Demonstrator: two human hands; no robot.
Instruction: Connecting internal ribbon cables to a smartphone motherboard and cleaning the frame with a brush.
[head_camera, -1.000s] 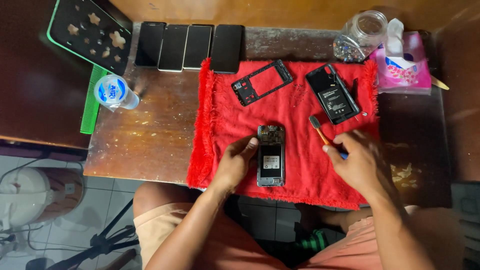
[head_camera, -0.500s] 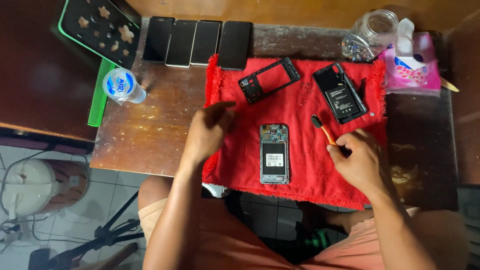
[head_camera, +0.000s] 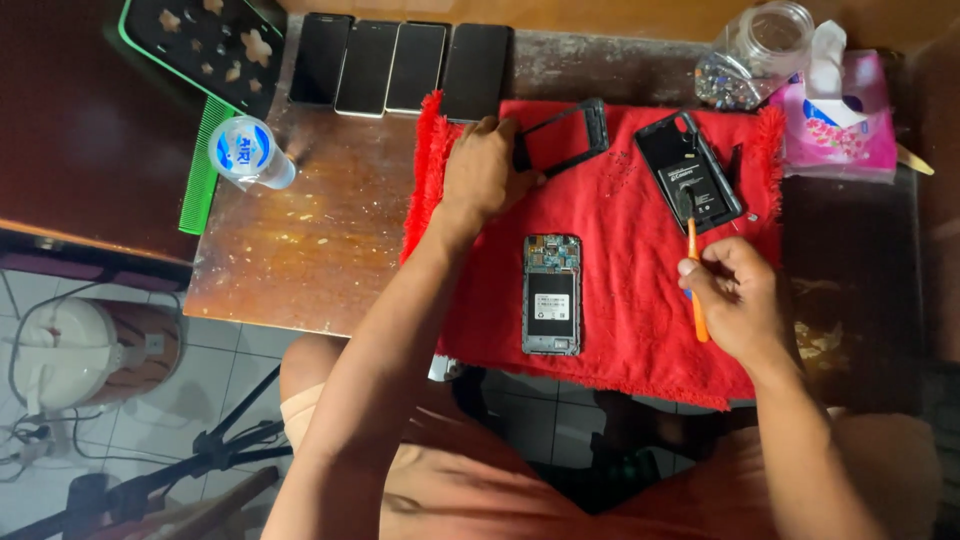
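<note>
L hand grips black phone frame at top of red towel. R hand clenched on orange tool. Opened phone lies btwn hands, untouched.

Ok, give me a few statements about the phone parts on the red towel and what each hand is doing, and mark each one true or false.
1. The left hand touches the black phone frame. True.
2. The right hand holds a green comb. False: it holds an orange tool.
3. The opened phone lies on the red towel between both hands. True.
4. Four dark phones lie in a row above the towel. True.
5. The water bottle stands on the towel. False: it stands on the wooden table.
</note>
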